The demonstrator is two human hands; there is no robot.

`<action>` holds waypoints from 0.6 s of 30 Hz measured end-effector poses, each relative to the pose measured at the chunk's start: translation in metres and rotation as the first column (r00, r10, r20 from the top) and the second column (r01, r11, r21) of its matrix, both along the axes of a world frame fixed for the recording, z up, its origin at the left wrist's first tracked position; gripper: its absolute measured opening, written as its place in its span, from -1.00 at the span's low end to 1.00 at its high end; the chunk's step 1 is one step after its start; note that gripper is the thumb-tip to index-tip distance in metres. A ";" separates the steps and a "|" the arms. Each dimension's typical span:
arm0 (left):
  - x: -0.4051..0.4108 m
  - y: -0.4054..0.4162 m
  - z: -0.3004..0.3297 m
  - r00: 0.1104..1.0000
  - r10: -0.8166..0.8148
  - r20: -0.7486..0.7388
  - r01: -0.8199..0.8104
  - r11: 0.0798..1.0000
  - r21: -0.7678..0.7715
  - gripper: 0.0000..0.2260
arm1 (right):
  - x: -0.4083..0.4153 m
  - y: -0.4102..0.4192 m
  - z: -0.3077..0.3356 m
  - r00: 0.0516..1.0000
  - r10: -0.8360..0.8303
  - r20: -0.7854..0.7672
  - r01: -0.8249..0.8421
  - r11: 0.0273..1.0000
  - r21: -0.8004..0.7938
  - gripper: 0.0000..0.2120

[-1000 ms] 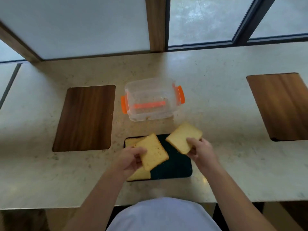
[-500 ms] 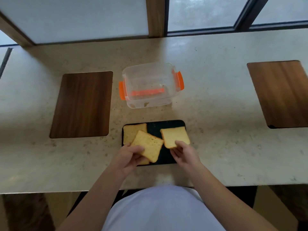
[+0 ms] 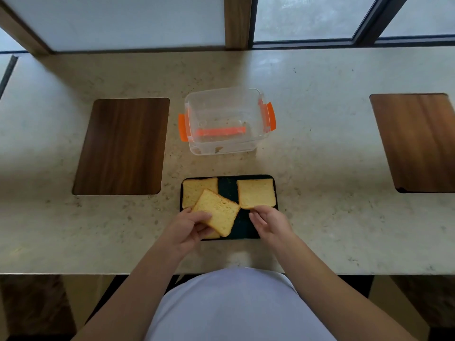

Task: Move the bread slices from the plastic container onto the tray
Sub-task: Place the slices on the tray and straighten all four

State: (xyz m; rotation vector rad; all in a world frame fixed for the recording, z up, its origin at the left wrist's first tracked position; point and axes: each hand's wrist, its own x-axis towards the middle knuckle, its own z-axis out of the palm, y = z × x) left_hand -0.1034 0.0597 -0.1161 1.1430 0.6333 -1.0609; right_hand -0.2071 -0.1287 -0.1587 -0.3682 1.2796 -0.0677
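Note:
A clear plastic container [image 3: 225,143] with orange latches stands open on the counter, holding only crumbs. In front of it lies a small dark tray [image 3: 227,185]. One bread slice [image 3: 256,193] lies flat on the tray's right half, another slice [image 3: 194,190] on its left half. My left hand [image 3: 188,227] grips a third slice [image 3: 218,211], tilted above the tray's left part, overlapping the slice beneath. My right hand [image 3: 268,221] hovers at the near edge of the right slice, fingers loose, holding nothing. A bit of a further slice peeks out under my left hand.
Two dark wooden inlays are set in the stone counter, one at the left [image 3: 123,146] and one at the right [image 3: 418,141]. A window frame runs along the counter's far edge. The counter's near edge is just in front of my body.
My right hand has laid its slice flat on the tray's right half and let go. My left hand has kept its slice, lowering it over the tray's left side.

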 end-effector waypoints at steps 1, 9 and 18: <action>0.000 -0.001 -0.001 1.000 -0.001 -0.004 0.001 1.000 -0.003 -0.58 | -0.002 0.000 0.000 1.000 0.009 -0.011 -0.009 1.000 -0.002 -0.89; 0.002 -0.010 -0.007 0.999 -0.035 -0.013 0.035 0.999 -0.028 -0.59 | 0.005 -0.008 0.007 0.999 0.031 -0.022 -0.030 0.999 0.024 -0.80; 0.008 -0.013 -0.012 0.998 -0.056 -0.015 0.056 0.998 -0.021 -0.62 | 0.005 -0.009 0.006 0.990 0.135 -0.033 -0.137 0.988 -0.066 -0.74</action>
